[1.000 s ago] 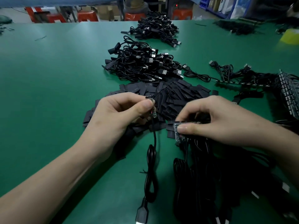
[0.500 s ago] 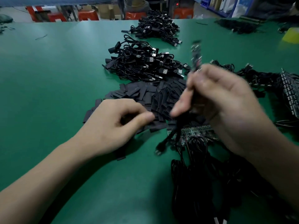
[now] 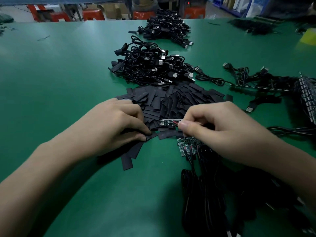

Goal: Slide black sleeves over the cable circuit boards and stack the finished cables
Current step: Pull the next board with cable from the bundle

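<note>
A heap of flat black sleeves (image 3: pixel 171 100) lies on the green table. My left hand (image 3: pixel 112 124) rests on its near edge, fingertips pinching one black sleeve (image 3: pixel 150 136). My right hand (image 3: pixel 220 127) holds a cable by its small circuit board (image 3: pixel 168 122), which sticks out to the left, level and just above the sleeves. Several more bare circuit boards (image 3: pixel 186 147) with black cables (image 3: pixel 205 194) lie under my right hand. A stack of finished cables (image 3: pixel 150 67) sits behind the sleeves.
A second cable pile (image 3: pixel 166 30) lies farther back. More cables and boards (image 3: pixel 266 84) spread along the right side, with a board strip (image 3: pixel 307 98) at the right edge. Red stools (image 3: pixel 93 14) stand beyond the table's far edge. A yellow object (image 3: pixel 309 37) sits far right.
My right hand came down from its raised position and now holds a circuit board level over the sleeves. My left hand shifted slightly and pinches a sleeve at the heap's edge.
</note>
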The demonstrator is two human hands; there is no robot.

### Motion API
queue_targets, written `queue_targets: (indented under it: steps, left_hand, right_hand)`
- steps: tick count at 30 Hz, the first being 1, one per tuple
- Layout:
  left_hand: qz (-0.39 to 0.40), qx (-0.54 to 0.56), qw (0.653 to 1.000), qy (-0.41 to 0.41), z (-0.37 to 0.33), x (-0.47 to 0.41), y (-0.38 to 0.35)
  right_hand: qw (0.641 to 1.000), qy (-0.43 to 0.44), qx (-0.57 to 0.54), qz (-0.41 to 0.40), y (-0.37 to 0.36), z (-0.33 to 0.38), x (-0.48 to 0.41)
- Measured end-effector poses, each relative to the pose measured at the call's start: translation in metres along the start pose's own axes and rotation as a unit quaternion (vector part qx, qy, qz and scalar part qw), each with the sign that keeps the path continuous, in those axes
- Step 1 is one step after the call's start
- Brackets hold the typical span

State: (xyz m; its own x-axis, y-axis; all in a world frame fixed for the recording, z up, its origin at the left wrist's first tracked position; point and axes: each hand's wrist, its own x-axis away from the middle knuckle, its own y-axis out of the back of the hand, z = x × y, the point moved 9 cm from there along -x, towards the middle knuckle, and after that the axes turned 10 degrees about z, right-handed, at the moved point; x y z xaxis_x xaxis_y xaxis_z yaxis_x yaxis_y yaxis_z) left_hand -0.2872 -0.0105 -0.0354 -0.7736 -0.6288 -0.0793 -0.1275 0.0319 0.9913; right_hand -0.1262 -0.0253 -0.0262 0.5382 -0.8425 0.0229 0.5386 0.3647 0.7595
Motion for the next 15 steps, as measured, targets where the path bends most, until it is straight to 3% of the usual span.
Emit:
queue_targets:
  steps: [4,8,15]
  left_hand:
    - [-0.023,0.003,1.0,-0.004,-0.003,0.001,0.003]
    - [-0.058,0.11,0.992,0.016,-0.005,0.0,0.005]
    - [-0.123,0.392,0.907,0.094,-0.005,0.0,-0.009]
  right_hand:
    - [0.999,-0.019,-0.03,0.008,-0.007,-0.005,-0.002]
    - [0.997,-0.013,-0.064,-0.028,-0.003,-0.008,-0.002]
    - [0.989,-0.02,-0.147,-0.014,-0.009,-0.017,-0.004]
